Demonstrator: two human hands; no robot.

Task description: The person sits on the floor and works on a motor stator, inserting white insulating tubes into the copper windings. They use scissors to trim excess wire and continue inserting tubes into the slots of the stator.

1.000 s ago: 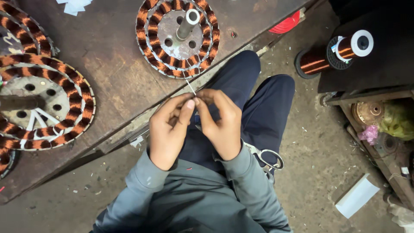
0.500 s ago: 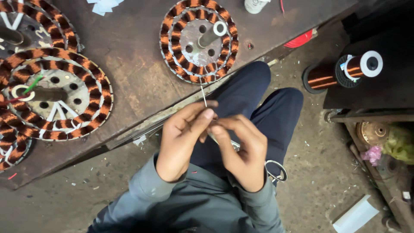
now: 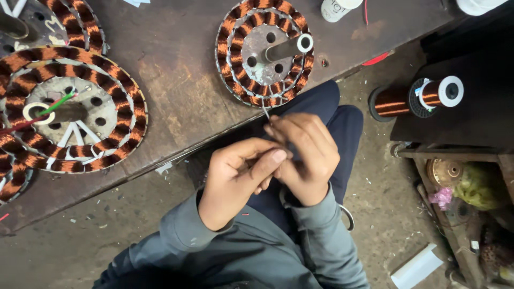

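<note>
A thin wire (image 3: 266, 113) runs from the stator (image 3: 264, 52) at the bench's (image 3: 176, 80) near edge, above a dusty concrete floor (image 3: 69, 251). The right hand (image 3: 305, 155) pinches it; the left hand (image 3: 241, 176), fingers curled, presses alongside.

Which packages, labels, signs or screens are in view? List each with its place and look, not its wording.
White container: top edge of the workbench, right of the small wound stator; round, white, dark print on its side.
Label on the copper wire spool: right side, on the dark stand; small pale patch with a little colour, near the spool's white flange.
No signs or screens.
</note>
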